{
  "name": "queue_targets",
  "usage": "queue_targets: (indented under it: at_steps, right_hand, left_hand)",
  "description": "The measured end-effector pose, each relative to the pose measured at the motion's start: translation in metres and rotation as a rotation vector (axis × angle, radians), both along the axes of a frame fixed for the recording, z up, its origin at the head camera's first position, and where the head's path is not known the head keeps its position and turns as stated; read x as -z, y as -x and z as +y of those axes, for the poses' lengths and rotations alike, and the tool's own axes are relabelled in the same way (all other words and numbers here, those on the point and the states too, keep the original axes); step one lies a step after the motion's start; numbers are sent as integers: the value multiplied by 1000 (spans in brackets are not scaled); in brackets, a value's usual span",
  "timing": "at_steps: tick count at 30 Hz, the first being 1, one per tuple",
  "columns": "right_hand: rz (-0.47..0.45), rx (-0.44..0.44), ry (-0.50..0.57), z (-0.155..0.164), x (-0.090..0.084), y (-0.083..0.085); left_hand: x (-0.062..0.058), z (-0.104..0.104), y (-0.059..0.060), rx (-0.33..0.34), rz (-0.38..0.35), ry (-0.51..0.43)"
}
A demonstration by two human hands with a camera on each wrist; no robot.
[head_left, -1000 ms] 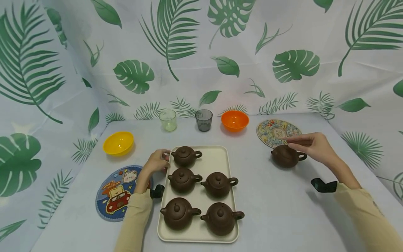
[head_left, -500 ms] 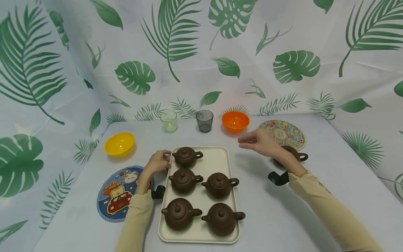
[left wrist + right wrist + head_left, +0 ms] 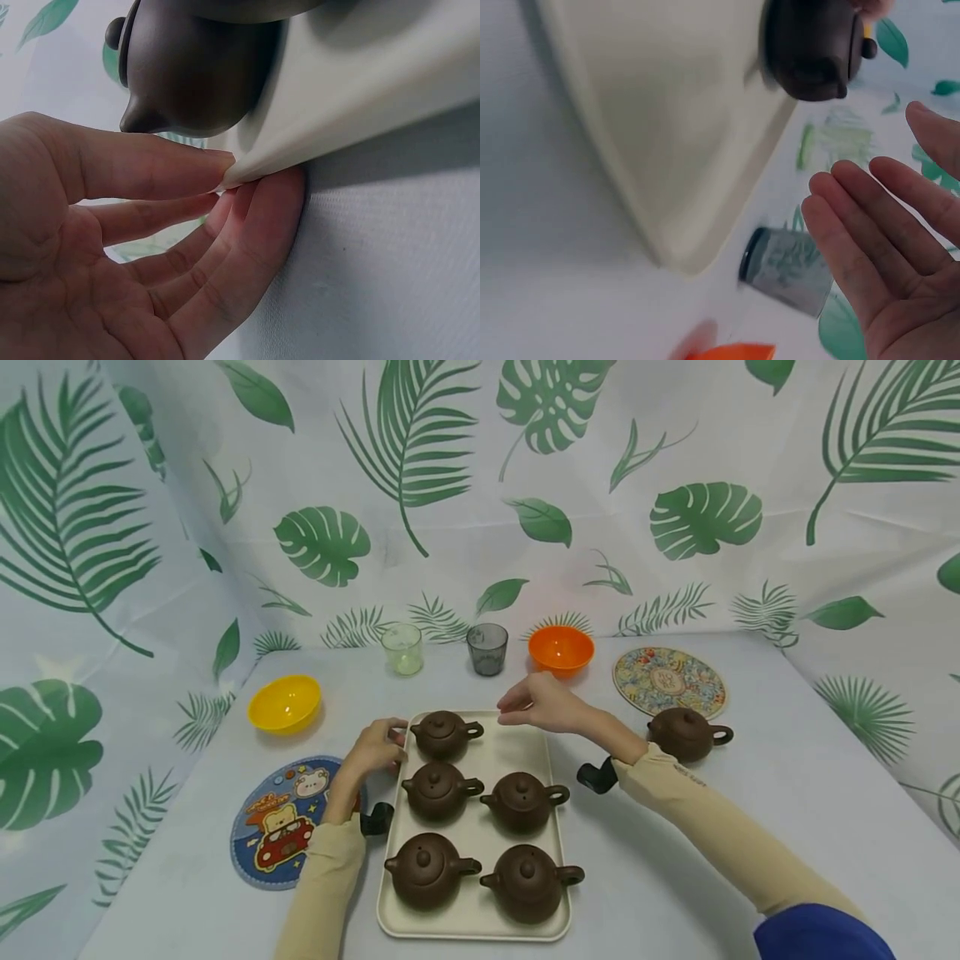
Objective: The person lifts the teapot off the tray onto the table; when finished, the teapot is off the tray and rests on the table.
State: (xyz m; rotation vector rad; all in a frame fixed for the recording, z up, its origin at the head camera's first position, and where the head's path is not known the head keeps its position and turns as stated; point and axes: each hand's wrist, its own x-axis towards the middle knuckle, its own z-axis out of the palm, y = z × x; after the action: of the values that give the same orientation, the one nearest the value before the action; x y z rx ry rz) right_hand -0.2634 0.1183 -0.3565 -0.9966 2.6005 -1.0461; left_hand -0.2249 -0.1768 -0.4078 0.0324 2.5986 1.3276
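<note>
Reaching across the tray, the right hand now hovers over its empty far-right slot, fingers straight and relaxed, holding nothing. One second ago this hand rested on the lone teapot beside the patterned mat; that teapot now stands free on the table, well apart from the tray. The hand has therefore released it and travelled left toward the far-left teapot.

The left hand has not moved: thumb on top and fingers under the tray's far-left rim, pinching it, as the left wrist view confirms. This hold steadies the tray.

Five teapots remain on the tray. The far-left one lies nearest the right hand and is judged the likely next pick; contact is not yet made.
</note>
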Motion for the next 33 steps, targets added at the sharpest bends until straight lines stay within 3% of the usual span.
queue_targets:
  at_steps: [11,28,33]
  right_hand:
    - [27,-89,-82,-35,1,6]
    - [86,-175,-220,-59,13,17]
    - [86,-147,-227,-60,13,16]
  left_hand:
    - [1,2,0,2,11,-11]
    - [0,1,-2,-4,16,-8]
    - [2,1,-2,-2,20,-15]
